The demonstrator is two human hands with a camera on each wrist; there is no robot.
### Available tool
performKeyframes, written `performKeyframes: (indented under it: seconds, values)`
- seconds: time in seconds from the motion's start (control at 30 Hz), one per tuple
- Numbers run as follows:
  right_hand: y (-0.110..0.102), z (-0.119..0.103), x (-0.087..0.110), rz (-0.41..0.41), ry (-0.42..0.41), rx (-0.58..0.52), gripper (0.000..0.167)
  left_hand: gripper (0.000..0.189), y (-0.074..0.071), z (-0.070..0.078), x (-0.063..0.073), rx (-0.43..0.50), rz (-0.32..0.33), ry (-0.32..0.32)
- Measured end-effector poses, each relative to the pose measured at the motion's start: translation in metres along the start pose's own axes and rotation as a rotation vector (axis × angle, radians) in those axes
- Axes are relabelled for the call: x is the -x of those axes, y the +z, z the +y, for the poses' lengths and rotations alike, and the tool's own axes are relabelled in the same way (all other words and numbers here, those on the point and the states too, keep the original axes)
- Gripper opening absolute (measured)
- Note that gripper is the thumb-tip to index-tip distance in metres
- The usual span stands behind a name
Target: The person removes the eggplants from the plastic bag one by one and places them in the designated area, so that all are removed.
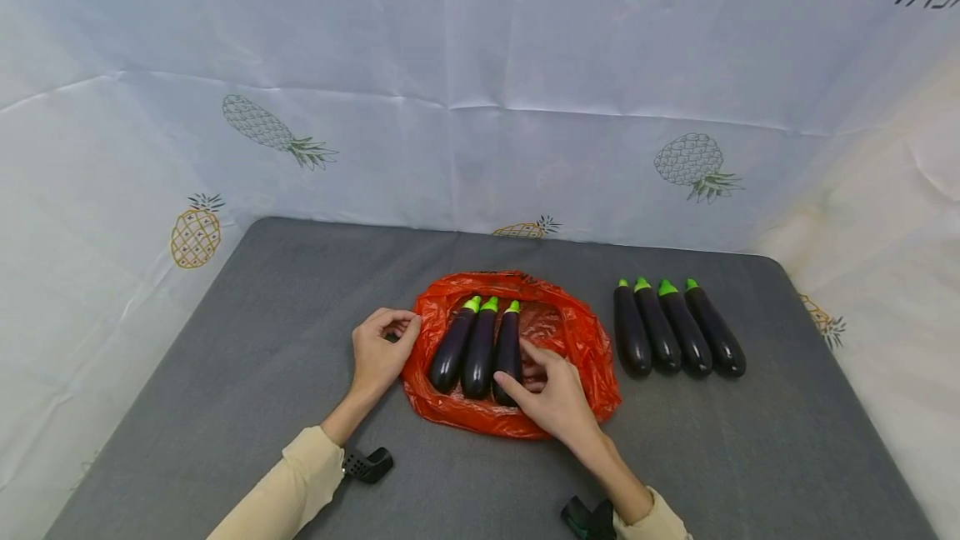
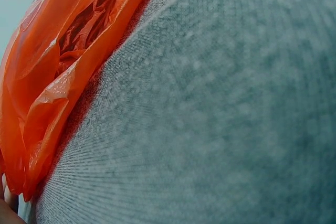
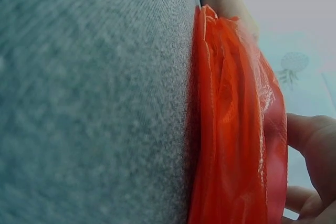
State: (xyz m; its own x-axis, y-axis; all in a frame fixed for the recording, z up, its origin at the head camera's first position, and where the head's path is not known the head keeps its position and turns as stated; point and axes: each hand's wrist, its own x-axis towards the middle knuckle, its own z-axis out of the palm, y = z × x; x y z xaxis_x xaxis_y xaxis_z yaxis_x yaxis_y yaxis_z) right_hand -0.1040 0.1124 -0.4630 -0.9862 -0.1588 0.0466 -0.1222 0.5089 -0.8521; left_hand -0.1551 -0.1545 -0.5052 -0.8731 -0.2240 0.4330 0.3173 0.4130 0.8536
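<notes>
A red plastic bag [image 1: 592,357] lies spread open on the table, with three dark purple eggplants [image 1: 452,352] side by side in it, green stem ends pointing away. At the bag's left rim my left hand [image 1: 381,348] pinches the plastic between thumb and fingers. My right hand [image 1: 557,394] reaches in over the near right side and holds the rightmost eggplant [image 1: 507,348], thumb on its left and fingers on its right. In the right wrist view the bag's side [image 3: 236,129] hides the eggplant and part of the right hand [image 3: 320,156].
Several more eggplants [image 1: 663,327] lie in a row to the right of the bag. Grey cloth [image 1: 300,315] covers the table. Behind it hangs a pale curtain [image 1: 480,40] printed with pineapples.
</notes>
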Motion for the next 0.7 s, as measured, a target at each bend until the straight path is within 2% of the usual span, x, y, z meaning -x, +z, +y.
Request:
performKeyframes:
  seconds: [0.7]
  values:
    - [0.0013,-0.0008,-0.0004,0.001,0.000,-0.009,0.059,0.006,0.0000,0.0017,-0.0001,-0.001,0.001,-0.013]
